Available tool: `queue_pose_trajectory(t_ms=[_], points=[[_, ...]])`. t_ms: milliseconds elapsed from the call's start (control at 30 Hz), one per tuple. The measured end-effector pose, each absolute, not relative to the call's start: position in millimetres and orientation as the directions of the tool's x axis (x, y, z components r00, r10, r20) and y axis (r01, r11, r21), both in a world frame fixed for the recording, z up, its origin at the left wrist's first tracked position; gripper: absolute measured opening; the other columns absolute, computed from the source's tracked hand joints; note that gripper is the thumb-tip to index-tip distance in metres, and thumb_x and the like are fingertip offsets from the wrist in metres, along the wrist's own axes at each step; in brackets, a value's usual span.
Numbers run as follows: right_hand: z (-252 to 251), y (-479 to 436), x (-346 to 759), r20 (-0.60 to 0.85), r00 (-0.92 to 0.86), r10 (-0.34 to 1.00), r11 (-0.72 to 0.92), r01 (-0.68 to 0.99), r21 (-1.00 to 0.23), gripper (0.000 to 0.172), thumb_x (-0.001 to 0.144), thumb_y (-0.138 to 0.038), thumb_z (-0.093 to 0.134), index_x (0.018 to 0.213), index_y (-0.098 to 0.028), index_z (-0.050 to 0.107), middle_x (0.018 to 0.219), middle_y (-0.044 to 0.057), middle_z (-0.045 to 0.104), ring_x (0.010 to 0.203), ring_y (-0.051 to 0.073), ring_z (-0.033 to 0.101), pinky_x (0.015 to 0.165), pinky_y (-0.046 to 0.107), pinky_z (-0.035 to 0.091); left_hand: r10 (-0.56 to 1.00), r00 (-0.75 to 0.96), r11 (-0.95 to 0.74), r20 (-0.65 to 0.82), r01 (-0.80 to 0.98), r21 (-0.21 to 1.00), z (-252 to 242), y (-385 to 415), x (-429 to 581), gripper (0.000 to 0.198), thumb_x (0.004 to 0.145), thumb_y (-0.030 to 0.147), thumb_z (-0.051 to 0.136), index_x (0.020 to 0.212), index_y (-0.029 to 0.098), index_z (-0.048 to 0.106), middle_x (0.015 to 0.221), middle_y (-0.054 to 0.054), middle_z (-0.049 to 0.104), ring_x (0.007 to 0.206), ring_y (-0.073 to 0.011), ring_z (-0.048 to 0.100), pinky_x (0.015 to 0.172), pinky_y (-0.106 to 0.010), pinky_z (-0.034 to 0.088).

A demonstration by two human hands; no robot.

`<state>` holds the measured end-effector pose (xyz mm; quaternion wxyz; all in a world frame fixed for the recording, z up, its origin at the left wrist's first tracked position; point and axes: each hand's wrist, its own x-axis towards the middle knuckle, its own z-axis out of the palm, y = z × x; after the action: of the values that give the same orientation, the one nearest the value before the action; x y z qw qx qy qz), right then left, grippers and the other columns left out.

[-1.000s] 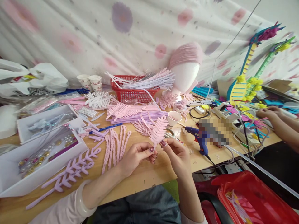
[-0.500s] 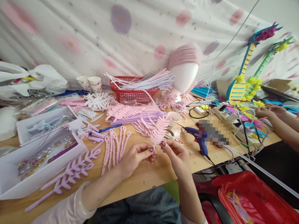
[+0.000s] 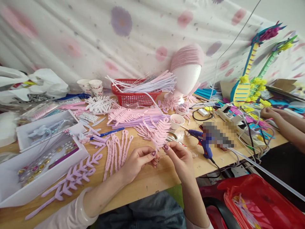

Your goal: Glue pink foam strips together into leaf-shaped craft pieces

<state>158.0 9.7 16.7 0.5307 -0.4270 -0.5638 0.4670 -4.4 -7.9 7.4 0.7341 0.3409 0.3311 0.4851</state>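
One rear white box (image 3: 23,133) is standing on the left of the bench (image 3: 143,183), holding a pale blue ornament; before it, a front white box (image 3: 82,152) is containing pearly beads and gold gems. Next, the paper cups (image 3: 95,86) are standing in stacks, their insides not showing clearly. Then a red basket (image 3: 135,100) is carrying white, lavender and pink stems (image 3: 152,83). One long stem is bending over its front, and it could be snagging the work if the hands are lifting too near.

The left hand (image 3: 140,160) is pinching, thumb tight against fingers, the bottom of a pink leaf-shaped piece (image 3: 160,135), which is standing between the two hands, above the bench's front part. Its fuzzy loops could be twisting if the two grips are pulling unevenly. The right hand (image 3: 180,156), fingers half curled, is seemingly pinching the lower right edge with its thumb tip.

Behind, a small white cup (image 3: 177,126) is holding pink scraps. The glue gun (image 3: 203,143) is pointing its nozzle there; if it is hot, which I cannot tell, a reaching hand could be getting burned. At the far right, a red bag (image 3: 270,184) is containing pastel scraps.
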Motion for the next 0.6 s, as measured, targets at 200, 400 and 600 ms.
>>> queue_pose_trajectory(t_ms=[200,400,600], points=[[18.5,11.5,160.0,0.220,-0.113,0.969,0.222,0.007,-0.975,0.011,0.082,-0.030,0.068,0.078,-0.020,0.069,0.076,0.002,0.067,0.074,0.017,0.059,0.070,0.028,0.047,0.938,0.310,0.297,-0.154,-0.494,0.817,8.8,-8.2,-5.3,0.022,0.069,0.034,0.078,0.071,0.013,0.072,0.071,-0.004,0.066,0.065,-0.0136,0.058,0.062,-0.026,0.048],[22.3,11.8,160.8,0.230,-0.114,0.967,0.235,0.037,-0.971,0.016,0.082,-0.033,0.066,0.075,-0.019,0.068,0.072,0.002,0.064,0.069,0.016,0.057,0.065,0.026,0.046,0.937,0.310,0.298,-0.158,-0.481,0.825,8.0,-8.6,-5.9,0.021,0.071,0.034,0.077,0.071,0.013,0.071,0.073,-0.004,0.066,0.064,-0.0129,0.058,0.062,-0.026,0.048],[11.3,11.2,164.6,0.244,-0.032,0.969,0.246,0.118,-0.962,0.024,0.087,-0.038,0.059,0.075,-0.018,0.065,0.069,0.001,0.060,0.067,0.015,0.054,0.064,0.026,0.042,0.941,0.288,0.305,-0.176,-0.505,0.807,12.2,-7.1,-6.5,0.021,0.070,0.032,0.078,0.071,0.013,0.071,0.071,-0.003,0.065,0.063,-0.0115,0.056,0.061,-0.024,0.047]])
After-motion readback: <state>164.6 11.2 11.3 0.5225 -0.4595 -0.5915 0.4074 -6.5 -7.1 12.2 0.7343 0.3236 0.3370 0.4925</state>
